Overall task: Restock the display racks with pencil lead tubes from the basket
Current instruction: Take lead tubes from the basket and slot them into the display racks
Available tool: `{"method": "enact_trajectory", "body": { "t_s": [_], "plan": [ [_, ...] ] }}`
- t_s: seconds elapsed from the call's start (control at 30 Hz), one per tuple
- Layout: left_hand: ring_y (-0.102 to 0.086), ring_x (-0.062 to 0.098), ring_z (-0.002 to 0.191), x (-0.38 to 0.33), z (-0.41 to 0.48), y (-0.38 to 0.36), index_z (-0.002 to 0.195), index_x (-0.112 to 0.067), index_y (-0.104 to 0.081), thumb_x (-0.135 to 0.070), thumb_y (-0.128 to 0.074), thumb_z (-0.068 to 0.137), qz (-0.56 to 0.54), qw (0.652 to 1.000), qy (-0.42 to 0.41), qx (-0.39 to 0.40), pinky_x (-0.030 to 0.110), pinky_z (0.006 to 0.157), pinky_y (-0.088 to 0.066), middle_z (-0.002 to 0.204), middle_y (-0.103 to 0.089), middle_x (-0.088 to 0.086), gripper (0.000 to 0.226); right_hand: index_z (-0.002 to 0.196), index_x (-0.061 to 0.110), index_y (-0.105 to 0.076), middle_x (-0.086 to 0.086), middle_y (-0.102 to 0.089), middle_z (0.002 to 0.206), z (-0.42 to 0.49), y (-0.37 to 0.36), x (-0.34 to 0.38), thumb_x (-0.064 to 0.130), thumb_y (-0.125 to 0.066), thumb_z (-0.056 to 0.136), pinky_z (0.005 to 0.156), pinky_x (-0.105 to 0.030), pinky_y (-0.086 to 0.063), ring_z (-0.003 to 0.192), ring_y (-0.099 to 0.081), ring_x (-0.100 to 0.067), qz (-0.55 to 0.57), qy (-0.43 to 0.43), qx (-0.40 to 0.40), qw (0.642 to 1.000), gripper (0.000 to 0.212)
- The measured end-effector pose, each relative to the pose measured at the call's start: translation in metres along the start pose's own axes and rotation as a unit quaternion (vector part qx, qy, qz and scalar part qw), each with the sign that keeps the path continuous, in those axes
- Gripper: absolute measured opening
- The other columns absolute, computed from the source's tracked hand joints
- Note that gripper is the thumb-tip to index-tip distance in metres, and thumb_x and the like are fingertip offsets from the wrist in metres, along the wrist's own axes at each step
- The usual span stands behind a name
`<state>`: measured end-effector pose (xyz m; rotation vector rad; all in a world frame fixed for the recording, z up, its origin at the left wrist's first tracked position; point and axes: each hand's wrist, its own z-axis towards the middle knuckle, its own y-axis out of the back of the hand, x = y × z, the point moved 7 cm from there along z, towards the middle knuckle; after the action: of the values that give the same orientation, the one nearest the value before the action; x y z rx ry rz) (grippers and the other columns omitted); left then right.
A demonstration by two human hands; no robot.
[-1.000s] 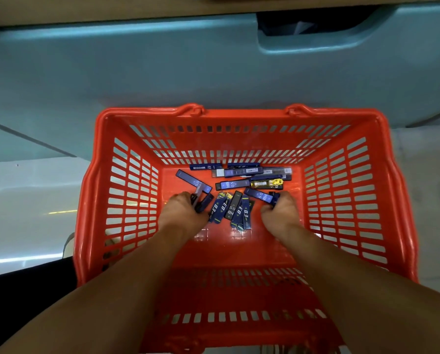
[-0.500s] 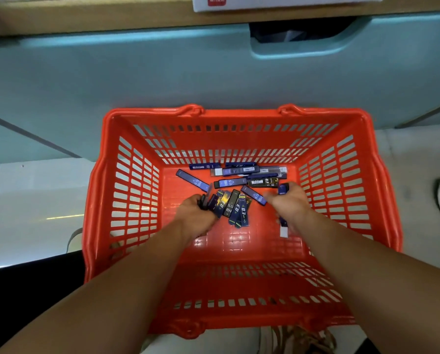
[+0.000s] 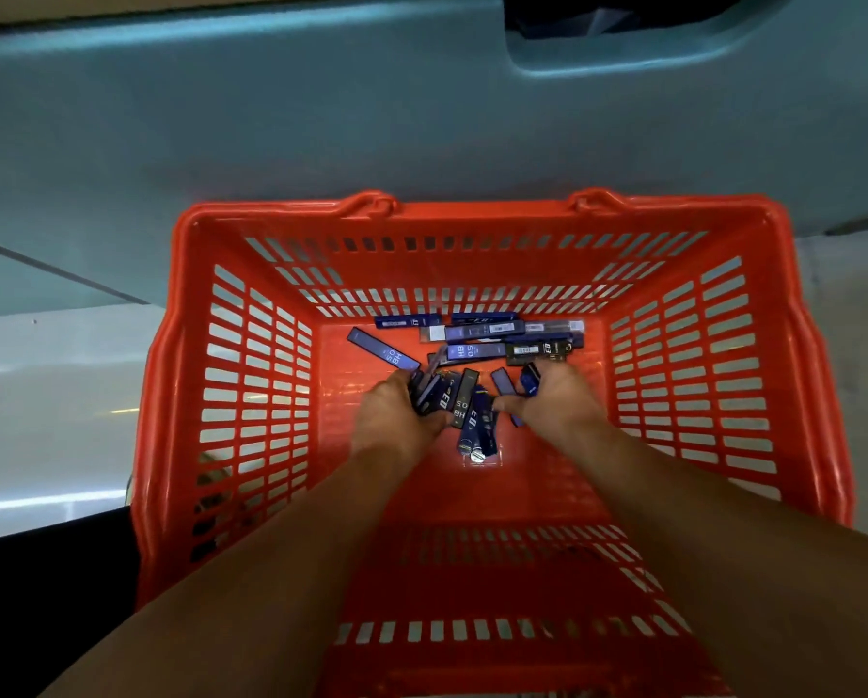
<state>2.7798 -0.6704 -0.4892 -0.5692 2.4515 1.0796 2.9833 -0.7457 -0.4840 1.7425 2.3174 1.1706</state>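
Both hands down in red basket (image 3: 230,395). Left hand (image 3: 396,420) closed on bunch of blue lead tubes (image 3: 442,395), labels "HB 0.5". Right hand (image 3: 555,403) closed on one blue tube (image 3: 530,380). More tubes loose along basket's far wall.

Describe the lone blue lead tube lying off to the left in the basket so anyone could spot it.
Look in the red basket, on its floor beyond the left hand. The blue tube lies diagonally, apart from the pile, with HB 0.5 printed on it.
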Motion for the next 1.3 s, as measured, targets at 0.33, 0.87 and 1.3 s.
{"method": "enact_trajectory", "body": {
  "t_s": [0.33, 0.87, 1.3],
  "plan": [
    [-0.069, 0.015, 0.087, 0.0, 0.003, -0.014, 0.107, -0.019, -0.066, -0.045, -0.095, 0.064, 0.011, 0.999, 0.029, -0.026, 0.031, 0.075, -0.061, 0.099, -0.069, -0.002, 0.058, 0.112, 0.019, -0.059, 0.003, -0.066, 0.094, -0.008, -0.005, -0.005, 0.012, -0.076, 0.091, 0.055, -0.02, -0.042, 0.08, -0.063, -0.011, 0.173, -0.061, -0.048, 0.982, 0.028],
    [-0.069, 0.014, 0.077, -0.003, -0.002, -0.016, 0.107, -0.019, -0.069, -0.028, -0.087, 0.079, -0.052, 0.995, 0.087, -0.007, 0.021, 0.051, -0.046, 0.09, -0.073, -0.003, 0.035, 0.072, 0.02, -0.039, 0.006, -0.046, 0.068, -0.044, -0.02, 0.0, 0.022, -0.089, 0.08, 0.064, -0.03, -0.045, 0.057, -0.041, -0.007, 0.216, -0.159, -0.069, 0.961, 0.05],
    [-0.057, 0.01, 0.052, 0.003, -0.004, 0.0, 0.097, -0.021, -0.068, -0.034, -0.076, 0.091, -0.22, 0.971, 0.072, 0.055, 0.021, 0.046, -0.044, 0.069, -0.071, -0.004, 0.017, 0.109, 0.009, -0.063, -0.006, -0.065, 0.073, -0.029, -0.024, -0.008, 0.008, -0.066, 0.095, 0.04, -0.022, -0.037, 0.045, -0.049, -0.014, 0.322, -0.168, 0.045, 0.931, 0.015]
  ]
}}
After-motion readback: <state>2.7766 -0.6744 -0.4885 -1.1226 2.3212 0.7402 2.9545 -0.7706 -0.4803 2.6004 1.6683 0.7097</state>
